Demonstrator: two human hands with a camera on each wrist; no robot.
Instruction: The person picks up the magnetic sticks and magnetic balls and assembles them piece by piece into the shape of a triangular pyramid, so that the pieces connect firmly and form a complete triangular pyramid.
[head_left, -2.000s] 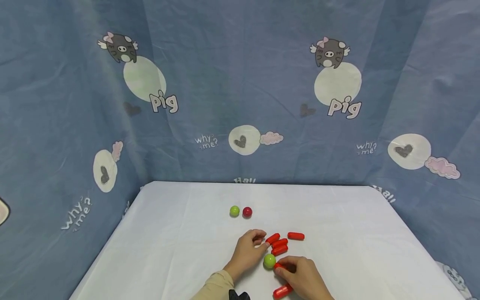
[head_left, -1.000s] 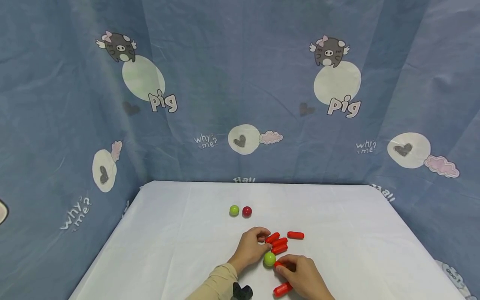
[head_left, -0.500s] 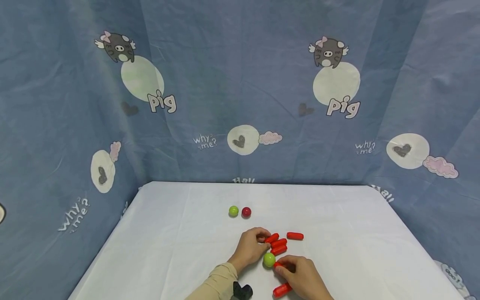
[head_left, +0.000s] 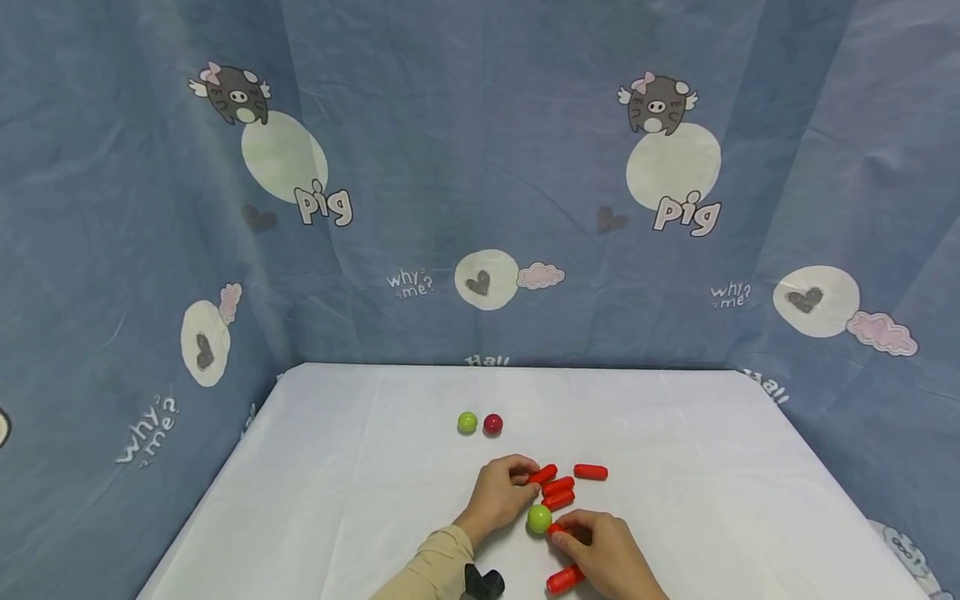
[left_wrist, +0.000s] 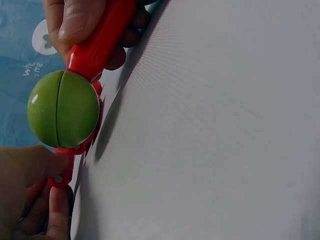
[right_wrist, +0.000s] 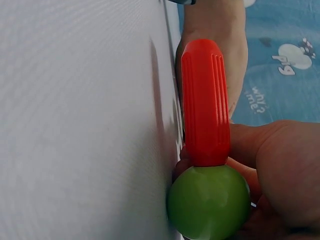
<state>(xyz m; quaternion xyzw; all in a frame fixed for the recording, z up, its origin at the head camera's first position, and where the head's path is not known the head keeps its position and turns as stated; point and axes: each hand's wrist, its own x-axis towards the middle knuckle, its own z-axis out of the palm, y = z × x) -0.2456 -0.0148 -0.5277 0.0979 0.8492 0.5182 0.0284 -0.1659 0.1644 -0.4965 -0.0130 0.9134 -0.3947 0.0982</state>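
Note:
My left hand (head_left: 499,492) pinches the near-left end of a ridged red rod (head_left: 544,474). Two more red rods (head_left: 558,492) lie close alongside it on the white cloth. Between thumb and fingers my right hand (head_left: 600,546) holds another red rod (left_wrist: 105,37), and its tip meets a green ball (head_left: 539,519) with a seam round it. Below that hand lies one more red rod (head_left: 565,580), partly covered by the wrist. In the right wrist view this rod (right_wrist: 205,105) ends at a green ball (right_wrist: 209,202), which the hand hides from the head view.
Farther back on the white-covered table (head_left: 390,467) sit a green ball (head_left: 467,422) and a dark red ball (head_left: 492,425), side by side. A single red rod (head_left: 591,472) lies right of the group. Blue printed cloth (head_left: 480,183) hangs behind and along the sides.
Over the last two seconds my left hand has moved a little right, its fingertips coming onto the end of the upper red rod. My right hand and the green ball have stayed nearly still.

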